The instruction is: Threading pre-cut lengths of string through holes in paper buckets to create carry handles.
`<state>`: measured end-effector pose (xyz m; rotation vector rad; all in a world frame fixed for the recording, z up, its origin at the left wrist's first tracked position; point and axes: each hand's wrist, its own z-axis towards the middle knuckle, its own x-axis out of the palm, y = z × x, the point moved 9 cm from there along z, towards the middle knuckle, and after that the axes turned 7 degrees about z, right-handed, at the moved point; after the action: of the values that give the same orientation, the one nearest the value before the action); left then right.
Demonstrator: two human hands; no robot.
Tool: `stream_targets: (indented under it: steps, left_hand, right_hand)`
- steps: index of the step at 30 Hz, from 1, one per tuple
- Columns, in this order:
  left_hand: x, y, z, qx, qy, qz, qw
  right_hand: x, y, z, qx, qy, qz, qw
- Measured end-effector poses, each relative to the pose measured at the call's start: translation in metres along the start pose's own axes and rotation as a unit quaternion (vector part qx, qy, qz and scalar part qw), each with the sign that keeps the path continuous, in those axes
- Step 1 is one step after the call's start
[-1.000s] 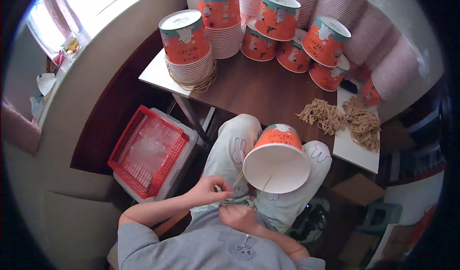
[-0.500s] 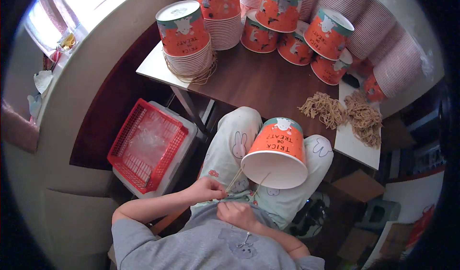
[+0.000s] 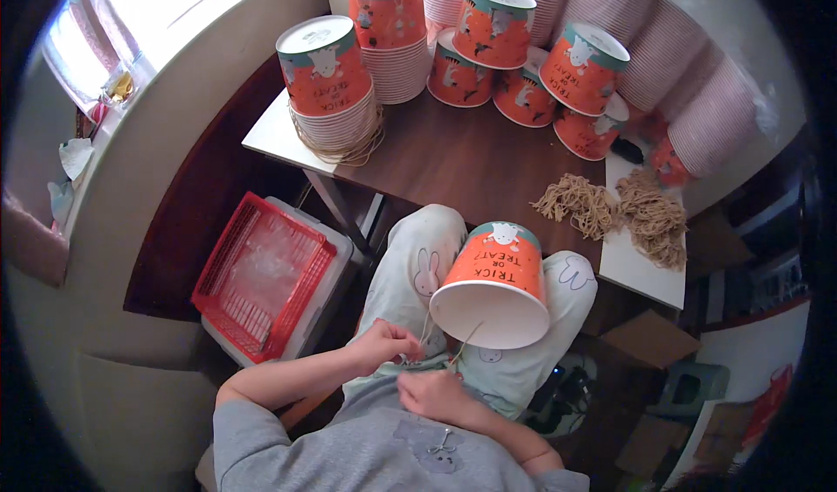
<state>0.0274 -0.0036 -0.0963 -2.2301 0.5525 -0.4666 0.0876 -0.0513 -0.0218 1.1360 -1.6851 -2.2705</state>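
An orange paper bucket with a green band lies tipped between my knees, its white open mouth turned toward me. Thin tan cord comes out of the mouth and runs down to my hands. My left hand pinches the cord at the bucket's left side. Close to my lap, my right hand is closed, with the other cord strand reaching its fingers. The exact fingertip grip is partly hidden. Neither hand touches the bucket.
Stacked orange buckets with loops of cord around them stand on the brown table, with more buckets behind. Two tan cord bundles lie at its right. A red basket sits on a pale bin at left; a cardboard box is lower right.
My hands have moved slightly apart, the left one a little up and to the right. The cord strands have shifted with them. The whole view has tilted slightly.
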Motion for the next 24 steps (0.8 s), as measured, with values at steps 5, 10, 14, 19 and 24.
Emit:
stream_targets:
  steps: [5,10,14,19,24]
  left_hand:
    - [0.001,-0.014,0.006,0.004,0.000,-0.016,1.000]
    - [-0.009,-0.013,0.024,-0.002,-0.020,-0.108,0.994]
    - [-0.008,-0.021,0.025,0.004,-0.012,-0.069,0.998]
    - [-0.013,-0.013,0.031,-0.006,-0.020,-0.056,0.998]
    - [-0.021,-0.047,0.027,0.063,0.017,0.140,0.988]
  right_hand:
    - [0.043,-0.010,-0.001,0.031,0.158,0.139,0.977]
    - [0.064,0.018,0.008,-0.005,0.330,0.284,0.900]
    - [0.083,0.024,0.009,-0.054,0.386,0.289,0.874]
    - [0.089,0.029,0.010,-0.059,0.445,0.300,0.842]
    - [0.058,0.015,0.006,-0.004,0.360,0.222,0.906]
